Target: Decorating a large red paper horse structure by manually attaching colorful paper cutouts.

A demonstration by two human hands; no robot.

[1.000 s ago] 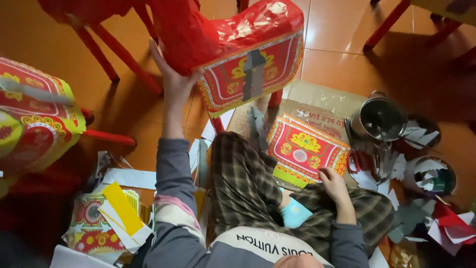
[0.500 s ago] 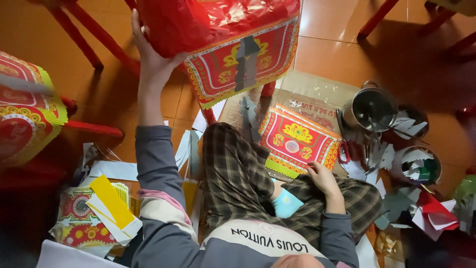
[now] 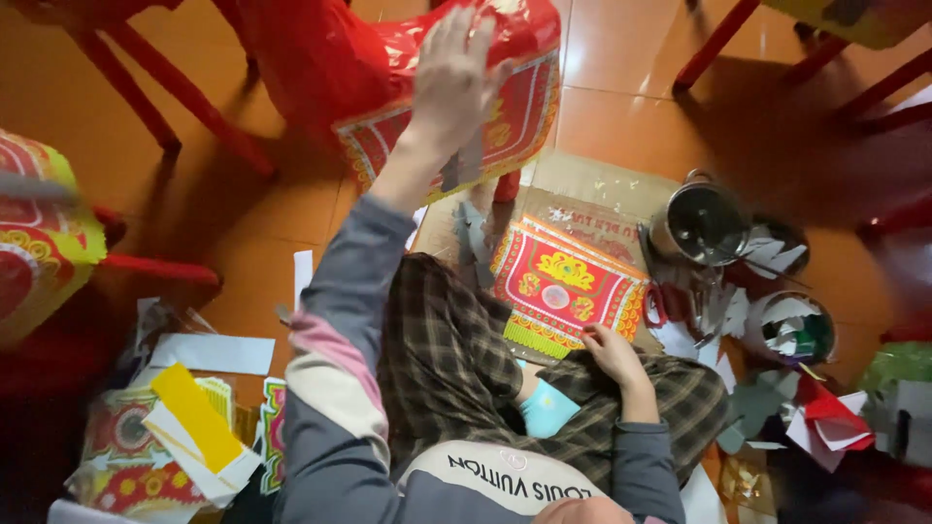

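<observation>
I sit cross-legged on an orange tiled floor in checked trousers. My left hand [image 3: 451, 82] is raised with fingers spread, laid flat against the front of a large red paper-covered box [image 3: 388, 68] with a red and yellow patterned border. My right hand [image 3: 614, 354] rests on my right knee, fingers loose, holding nothing. It touches the near edge of a red and yellow decorated paper sheet [image 3: 563, 286] that lies on a piece of brown cardboard [image 3: 602, 184].
A metal pot [image 3: 709, 223] and a bowl of paper scraps [image 3: 791, 330] stand at the right, with cut paper strewn around them. A stack of decorated sheets with a yellow strip [image 3: 194, 417] lies at lower left. Red stool legs [image 3: 146, 107] and another decorated box [image 3: 39, 243] stand at the left.
My left hand has slid from the red box's left side onto its front, fingers now spread. The box sits further left in view. My right hand has stayed on the knee.
</observation>
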